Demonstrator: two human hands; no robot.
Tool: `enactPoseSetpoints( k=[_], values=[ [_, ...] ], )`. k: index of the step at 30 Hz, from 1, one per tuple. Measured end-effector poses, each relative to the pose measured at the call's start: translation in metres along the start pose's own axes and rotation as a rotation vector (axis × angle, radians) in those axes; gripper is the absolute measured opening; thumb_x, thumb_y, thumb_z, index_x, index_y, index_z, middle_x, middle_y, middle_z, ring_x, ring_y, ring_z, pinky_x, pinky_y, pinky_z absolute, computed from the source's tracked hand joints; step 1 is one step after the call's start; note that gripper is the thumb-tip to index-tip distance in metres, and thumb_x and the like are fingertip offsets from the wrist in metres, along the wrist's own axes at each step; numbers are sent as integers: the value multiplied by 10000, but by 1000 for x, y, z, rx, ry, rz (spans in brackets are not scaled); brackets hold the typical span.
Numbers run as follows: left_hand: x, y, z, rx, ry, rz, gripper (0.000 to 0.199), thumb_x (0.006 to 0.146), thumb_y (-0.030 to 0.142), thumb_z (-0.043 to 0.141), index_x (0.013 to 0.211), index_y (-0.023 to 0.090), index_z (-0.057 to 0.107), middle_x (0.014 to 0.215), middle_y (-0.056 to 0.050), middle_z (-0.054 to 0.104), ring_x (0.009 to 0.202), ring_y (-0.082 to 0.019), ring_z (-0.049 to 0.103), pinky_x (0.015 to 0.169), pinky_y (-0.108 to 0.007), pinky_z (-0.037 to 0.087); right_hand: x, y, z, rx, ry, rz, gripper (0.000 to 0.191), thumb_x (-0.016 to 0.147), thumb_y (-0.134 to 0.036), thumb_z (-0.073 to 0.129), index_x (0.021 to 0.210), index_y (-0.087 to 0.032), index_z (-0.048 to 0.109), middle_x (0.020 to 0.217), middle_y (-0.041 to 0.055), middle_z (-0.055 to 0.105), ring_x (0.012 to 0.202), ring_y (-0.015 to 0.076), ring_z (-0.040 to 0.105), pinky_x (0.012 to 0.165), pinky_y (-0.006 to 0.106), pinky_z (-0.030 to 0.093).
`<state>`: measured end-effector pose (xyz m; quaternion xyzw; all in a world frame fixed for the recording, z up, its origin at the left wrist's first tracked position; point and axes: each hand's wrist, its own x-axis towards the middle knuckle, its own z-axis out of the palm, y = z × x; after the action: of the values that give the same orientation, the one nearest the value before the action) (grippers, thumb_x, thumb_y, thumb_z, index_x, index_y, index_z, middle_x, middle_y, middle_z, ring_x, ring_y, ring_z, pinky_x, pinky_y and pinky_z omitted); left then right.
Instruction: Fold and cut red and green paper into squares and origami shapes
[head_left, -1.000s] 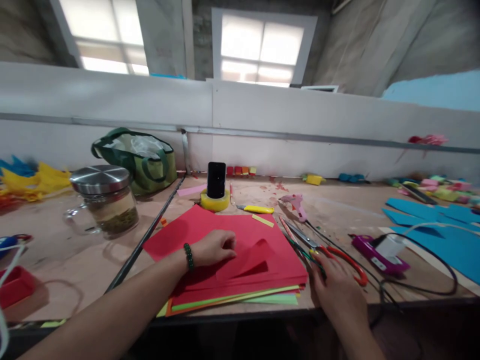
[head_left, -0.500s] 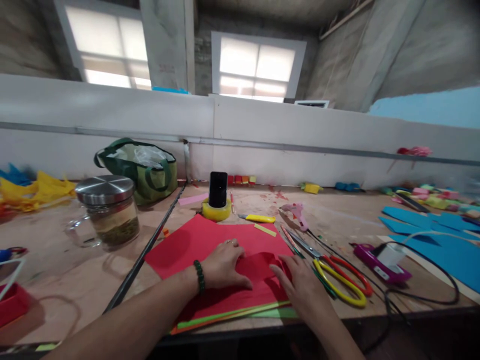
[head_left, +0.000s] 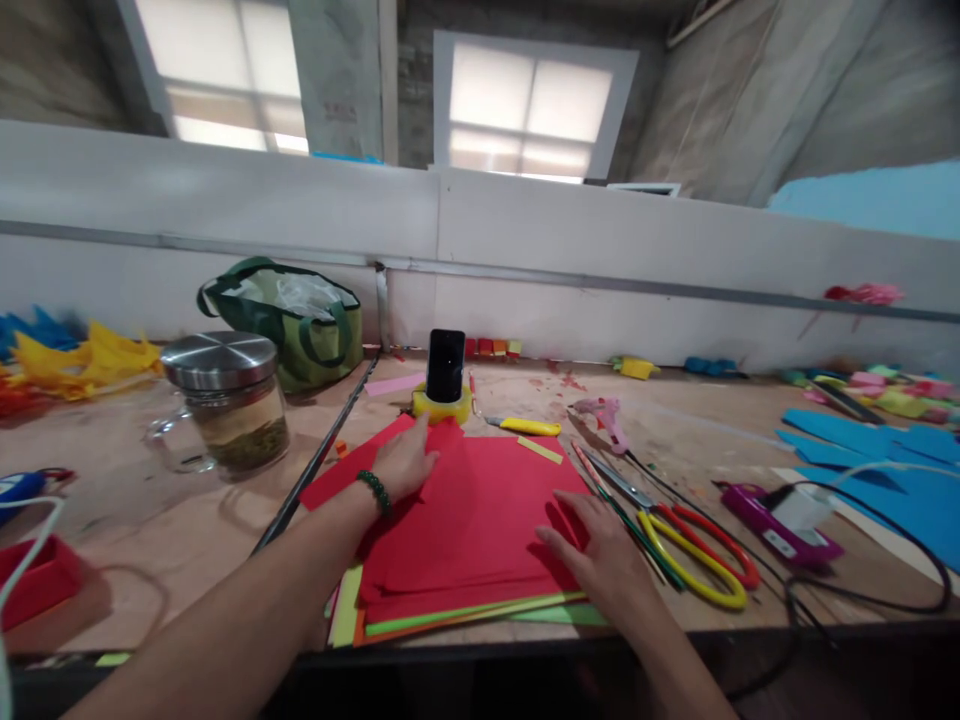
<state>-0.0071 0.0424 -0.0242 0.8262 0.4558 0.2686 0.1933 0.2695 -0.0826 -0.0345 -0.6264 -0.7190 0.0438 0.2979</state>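
A stack of red paper (head_left: 480, 520) lies at the table's front edge, with green, yellow and orange sheets showing beneath it. My left hand (head_left: 405, 458), a green bead bracelet at its wrist, rests on red paper at the stack's far left, fingers extended toward the phone. On the right side of the stack, my right hand (head_left: 592, 540) has its thumb and fingers apart over the red paper. A yellow cutter (head_left: 529, 427) and a thin yellow strip (head_left: 539, 450) are beyond the stack. Scissors with yellow and red handles (head_left: 694, 560) lie right of my right hand.
A phone (head_left: 445, 366) stands in a yellow tape roll (head_left: 442, 405). At the left are a glass tea mug (head_left: 244, 430) and a green bag (head_left: 322, 350). A pink glue gun (head_left: 609, 420), a purple power strip (head_left: 780, 525) with cables and blue paper (head_left: 900, 500) are on the right.
My left hand has moved forward and left, from the middle of the red paper to its far left part. The red sheets beneath have shifted. My right hand stays near the right edge.
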Motion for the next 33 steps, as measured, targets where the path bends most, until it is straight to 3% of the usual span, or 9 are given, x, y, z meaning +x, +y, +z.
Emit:
enactPoseSetpoints(
  k=[3, 5, 8, 10, 14, 17, 23, 29, 33],
  values=[
    [-5, 13, -3, 93, 118, -74, 589, 883, 267, 520, 1420, 157, 305, 1291, -186, 510, 1284, -396, 385, 1028, -535, 305, 0, -4, -1, -48, -58, 1, 531, 748, -518, 706, 1145, -172, 639, 1120, 116, 665, 1067, 296, 573, 939, 450, 447],
    [-10, 31, 2, 123, 124, -28, 569, 883, 332, 546, 1405, 188, 371, 1321, -161, 489, 1278, -352, 393, 1071, -506, 283, 0, -6, -1, -54, -60, -8, 464, 776, -512, 681, 1108, -188, 654, 1112, 110, 667, 1047, 290, 574, 928, 441, 447],
    [-21, 59, 16, 116, -18, 154, 681, 757, 549, 681, 1333, 233, 504, 1251, -110, 549, 1148, -272, 515, 1008, -372, 415, -1, -5, 0, -37, -42, -24, 355, 847, -468, 613, 1078, -203, 660, 1080, 99, 680, 1015, 278, 585, 908, 430, 450],
    [-27, 73, 25, 137, -168, 294, 869, 671, 684, 687, 1364, 199, 490, 1252, -150, 548, 1122, -314, 525, 975, -431, 441, -2, -3, 2, -9, -26, -21, 315, 883, -429, 571, 1075, -195, 658, 1050, 96, 692, 997, 270, 599, 901, 423, 455],
    [-34, 84, 31, 196, -307, 395, 622, 770, 649, 618, 1198, 198, 632, 1133, -135, 625, 1009, -314, 571, 911, -453, 466, -3, 2, 3, 66, 0, -11, 310, 941, -395, 466, 1060, -186, 662, 1025, 94, 704, 987, 250, 620, 891, 397, 473],
    [-34, 84, 31, 158, -319, 304, 588, 796, 548, 652, 1269, 204, 589, 1206, -138, 605, 1073, -321, 558, 944, -450, 454, -2, 4, 4, 96, 21, 6, 332, 949, -407, 443, 1064, -188, 664, 1042, 96, 706, 1004, 251, 624, 899, 397, 479],
    [-32, 81, 40, -60, -300, -102, 1025, 633, 405, 810, 1490, 165, 301, 1369, -191, 475, 1309, -366, 391, 1061, -458, 361, -3, 1, 5, 102, 2, -38, 302, 931, -378, 479, 1065, -184, 667, 1036, 110, 704, 986, 260, 632, 874, 416, 499],
    [-32, 80, 38, -112, -275, -119, 854, 649, 385, 767, 1417, 199, 443, 1319, -150, 519, 1236, -343, 464, 1052, -442, 365, -5, 1, 4, 159, -21, -60, 332, 844, -357, 602, 1124, -183, 645, 1097, 126, 695, 1019, 277, 638, 892, 433, 513],
    [-31, 75, 39, -115, -240, -135, 986, 642, 378, 771, 1493, 201, 305, 1433, -166, 423, 1345, -361, 346, 1097, -463, 310, -6, 2, 3, 325, -30, -35, 348, 850, -265, 565, 1190, -201, 602, 1056, 98, 695, 903, 217, 675, 807, 347, 556]
  ],
)
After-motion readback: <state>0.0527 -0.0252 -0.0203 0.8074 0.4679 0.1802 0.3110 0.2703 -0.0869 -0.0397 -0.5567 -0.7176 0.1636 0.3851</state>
